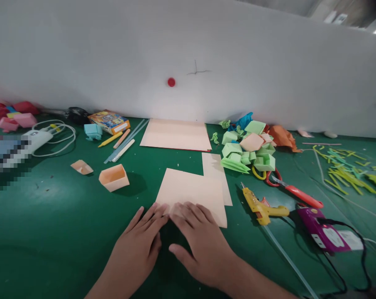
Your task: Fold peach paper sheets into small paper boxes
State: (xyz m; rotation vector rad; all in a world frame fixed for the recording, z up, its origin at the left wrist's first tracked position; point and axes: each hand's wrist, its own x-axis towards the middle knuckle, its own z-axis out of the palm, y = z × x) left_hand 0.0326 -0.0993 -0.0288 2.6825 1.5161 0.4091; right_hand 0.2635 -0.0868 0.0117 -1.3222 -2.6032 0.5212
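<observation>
A sheet of peach paper [192, 189] lies on the green table in front of me, partly over a narrower peach strip [217, 164]. My left hand [141, 241] rests with its fingers stretched out at the sheet's near left corner. Fingers flat, my right hand [198, 238] presses on the near edge of the same paper, its thumb held apart. The fingertips of both hands almost meet there and cover part of that edge. To the left stand a small open peach paper box [114, 177] and a folded peach scrap [81, 167].
Behind lies a stack of peach sheets [175, 135] against the white wall. On the right are folded green paper pieces [234, 151], red-handled scissors [303, 196], a yellow glue gun [262, 207] and a purple box with cords [323, 232]. A crayon box [109, 121] sits at back left.
</observation>
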